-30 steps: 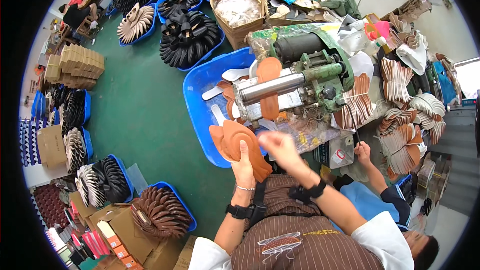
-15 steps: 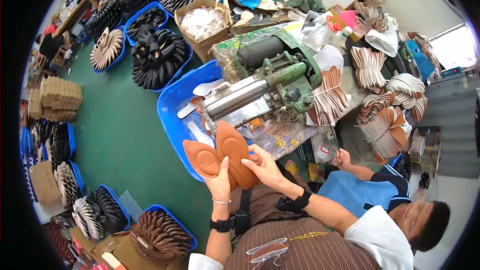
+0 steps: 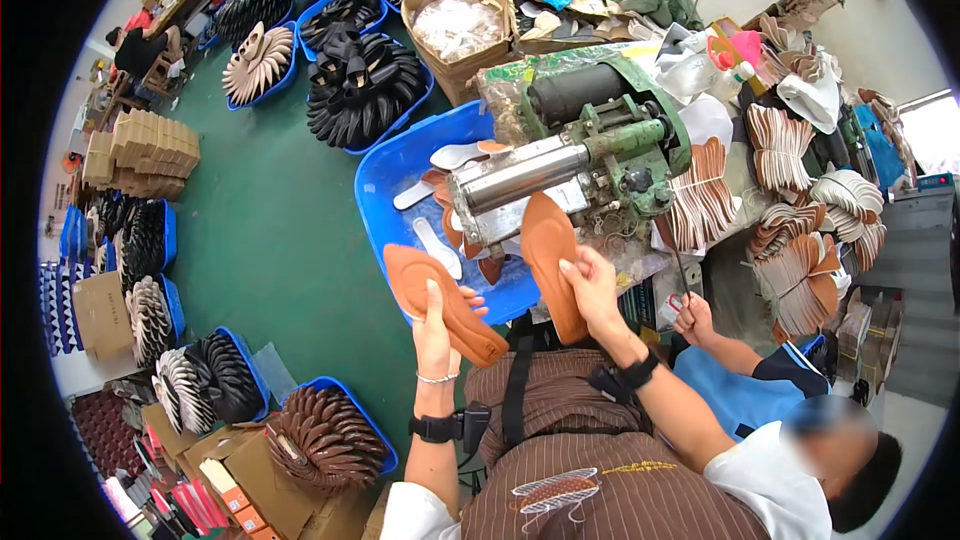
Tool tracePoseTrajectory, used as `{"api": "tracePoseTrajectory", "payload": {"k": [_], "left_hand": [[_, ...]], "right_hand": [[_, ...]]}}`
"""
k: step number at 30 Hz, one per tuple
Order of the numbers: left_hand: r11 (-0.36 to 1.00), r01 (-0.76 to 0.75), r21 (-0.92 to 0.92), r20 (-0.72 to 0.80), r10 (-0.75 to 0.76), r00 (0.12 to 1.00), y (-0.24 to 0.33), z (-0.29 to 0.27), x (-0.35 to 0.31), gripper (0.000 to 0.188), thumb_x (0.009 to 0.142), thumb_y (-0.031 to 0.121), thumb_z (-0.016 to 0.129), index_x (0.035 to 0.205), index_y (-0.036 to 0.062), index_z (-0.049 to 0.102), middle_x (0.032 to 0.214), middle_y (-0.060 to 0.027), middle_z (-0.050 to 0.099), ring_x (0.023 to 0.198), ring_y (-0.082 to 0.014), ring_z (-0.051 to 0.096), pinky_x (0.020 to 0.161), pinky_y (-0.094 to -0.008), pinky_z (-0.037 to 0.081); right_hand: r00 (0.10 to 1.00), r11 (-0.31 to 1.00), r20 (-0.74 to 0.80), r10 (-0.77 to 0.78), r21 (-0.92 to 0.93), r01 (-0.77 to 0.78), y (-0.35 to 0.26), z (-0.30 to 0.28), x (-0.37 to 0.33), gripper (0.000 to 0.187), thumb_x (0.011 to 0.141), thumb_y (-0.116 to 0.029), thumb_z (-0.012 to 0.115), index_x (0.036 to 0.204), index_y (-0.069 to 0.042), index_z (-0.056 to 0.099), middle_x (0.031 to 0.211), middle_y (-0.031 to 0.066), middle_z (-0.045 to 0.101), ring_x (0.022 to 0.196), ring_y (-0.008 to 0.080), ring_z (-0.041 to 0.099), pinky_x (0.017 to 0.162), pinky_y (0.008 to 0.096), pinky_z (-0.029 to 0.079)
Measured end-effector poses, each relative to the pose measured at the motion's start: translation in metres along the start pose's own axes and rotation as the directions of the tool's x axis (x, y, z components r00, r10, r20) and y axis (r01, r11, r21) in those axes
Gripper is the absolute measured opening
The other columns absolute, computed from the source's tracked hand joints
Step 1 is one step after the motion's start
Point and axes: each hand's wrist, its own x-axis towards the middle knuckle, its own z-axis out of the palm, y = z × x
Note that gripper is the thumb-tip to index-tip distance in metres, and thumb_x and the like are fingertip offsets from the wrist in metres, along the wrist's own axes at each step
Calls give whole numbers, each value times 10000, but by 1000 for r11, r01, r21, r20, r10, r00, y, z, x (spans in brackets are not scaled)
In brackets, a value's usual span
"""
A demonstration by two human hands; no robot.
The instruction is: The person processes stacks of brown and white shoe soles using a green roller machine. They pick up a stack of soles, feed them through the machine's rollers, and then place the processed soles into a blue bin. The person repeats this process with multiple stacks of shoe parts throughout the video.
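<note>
My left hand grips a tan shoe insole, its pointed toe up and heel toward my lap. Another tan insole is upright in my right hand, with the thumb on its face. The two insoles are apart. Just beyond them stands a green machine with a shiny steel roller. Below the roller, a blue tub holds several white and tan insoles, including a white insole. The right insole's toe overlaps the machine's near edge in view.
Beside me on the right, a co-worker's hand is by a thin dark rod. Tied insole bundles lie right of the machine. A cardboard box of clear plastic stands behind. Blue tubs of black shoes and brown shoes sit on the green floor.
The two insoles, overlapped before, are now apart, one in each hand. My right hand has moved right and up with its insole. The whole view has shifted.
</note>
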Motion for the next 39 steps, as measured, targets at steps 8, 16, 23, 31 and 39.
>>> {"api": "tracePoseTrajectory", "payload": {"k": [8, 16, 23, 31, 39], "left_hand": [[989, -39, -142, 113, 56, 992, -22, 12, -3, 391, 969, 308, 463, 1240, 26, 447, 1159, -169, 578, 1124, -258, 533, 989, -395, 418], [821, -182, 542, 58, 180, 982, -22, 20, -16, 232, 882, 130, 635, 1028, -50, 612, 993, -68, 638, 867, -94, 565, 758, -245, 463], [924, -111, 365, 176, 49, 983, -31, 9, -17, 155, 846, 91, 676, 914, -48, 669, 840, -32, 659, 709, -83, 574, 637, -226, 469], [581, -240, 778, 216, 112, 970, -25, 33, -18, 232, 844, 171, 681, 769, -47, 659, 557, -47, 602, 475, -83, 557, 447, -224, 437], [510, -278, 814, 231, 155, 960, -27, 2, -11, 514, 919, 297, 567, 517, -23, 585, 463, -54, 538, 453, -96, 516, 449, -279, 379]], "right_hand": [[856, 976, 481, 188, 8, -219, -43, 49, -27, 223, 905, -172, 588, 981, 36, 611, 886, 72, 676, 801, 82, 609, 691, 248, 497], [955, 989, 298, -11, -136, 53, -44, 39, -62, 136, 861, -86, 615, 922, 33, 592, 745, 59, 634, 718, 49, 565, 640, 251, 483], [972, 986, 237, -5, -161, 44, -51, 15, -65, 144, 856, -105, 623, 910, 28, 631, 763, 56, 661, 717, 51, 577, 633, 247, 486], [990, 984, 126, -68, -153, 87, -34, 4, -62, 129, 830, -84, 640, 886, 32, 645, 753, 68, 670, 696, 76, 600, 631, 245, 486], [999, 989, -27, -32, -142, 28, -10, 8, -40, 165, 851, -103, 618, 931, 39, 636, 773, 93, 679, 712, 89, 619, 638, 263, 492]]}}
